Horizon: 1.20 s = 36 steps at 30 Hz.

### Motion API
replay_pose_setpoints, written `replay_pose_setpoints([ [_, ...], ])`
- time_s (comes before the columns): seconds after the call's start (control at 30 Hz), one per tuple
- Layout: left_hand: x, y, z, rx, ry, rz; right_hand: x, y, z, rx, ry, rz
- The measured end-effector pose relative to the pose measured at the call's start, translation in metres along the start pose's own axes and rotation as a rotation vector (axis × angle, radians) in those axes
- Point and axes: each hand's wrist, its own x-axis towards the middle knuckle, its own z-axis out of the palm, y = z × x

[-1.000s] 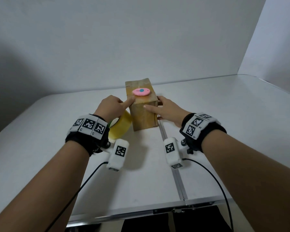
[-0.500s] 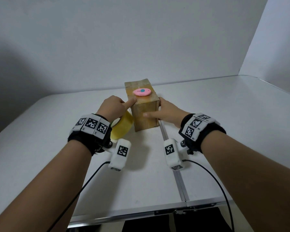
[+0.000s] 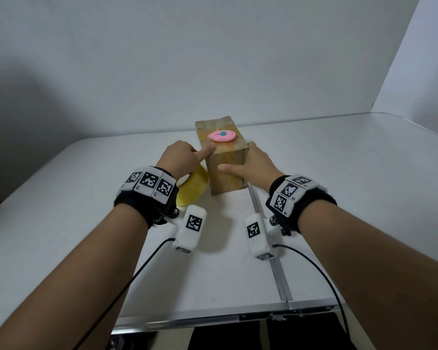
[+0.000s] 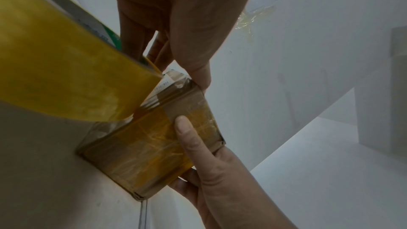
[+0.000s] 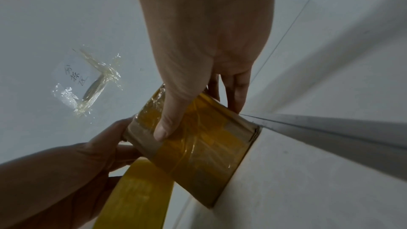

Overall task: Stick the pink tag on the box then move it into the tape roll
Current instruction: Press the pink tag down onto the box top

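Note:
A brown taped box (image 3: pixel 226 173) stands upright mid-table, and the pink tag (image 3: pixel 222 135) with a blue dot lies on its top face. My right hand (image 3: pixel 250 164) grips the box: the thumb lies across the front face (image 5: pixel 167 128) and the fingers lie along the right side. My left hand (image 3: pixel 183 157) has its thumb on the top left edge (image 4: pixel 201 79), with its other fingers curled against the box's left side. The yellow tape roll (image 3: pixel 191 190) leans tilted against that side under the left hand. I cannot tell whether the curled fingers also hold the roll.
A metal seam (image 3: pixel 266 231) runs toward me from the box's right corner. The table's front edge (image 3: pixel 213 318) is near my forearms. White walls close the back and right, with a taped note (image 5: pixel 88 83) on the back wall. Bare tabletop lies left and right.
My right thumb has slid a little lower on the box's front face. The box, tag, tape roll and left hand stay about where they were.

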Motion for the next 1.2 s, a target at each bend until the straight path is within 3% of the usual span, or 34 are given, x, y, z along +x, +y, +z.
replay_pose_setpoints([
  [0.4, -0.003, 0.001, -0.001, -0.013, -0.02, -0.011, 0.004, 0.002, -0.023, -0.12, -0.166, -0.023],
  [0.6, -0.003, 0.001, 0.0, -0.029, -0.013, -0.01, 0.003, -0.001, -0.028, -0.005, -0.126, -0.031],
  [1.0, -0.006, 0.005, -0.002, -0.013, -0.037, -0.034, 0.0, -0.001, -0.028, -0.22, -0.135, -0.089],
  [1.2, -0.016, 0.004, -0.006, -0.156, -0.05, -0.006, -0.003, -0.004, -0.027, -0.27, -0.165, -0.053],
])
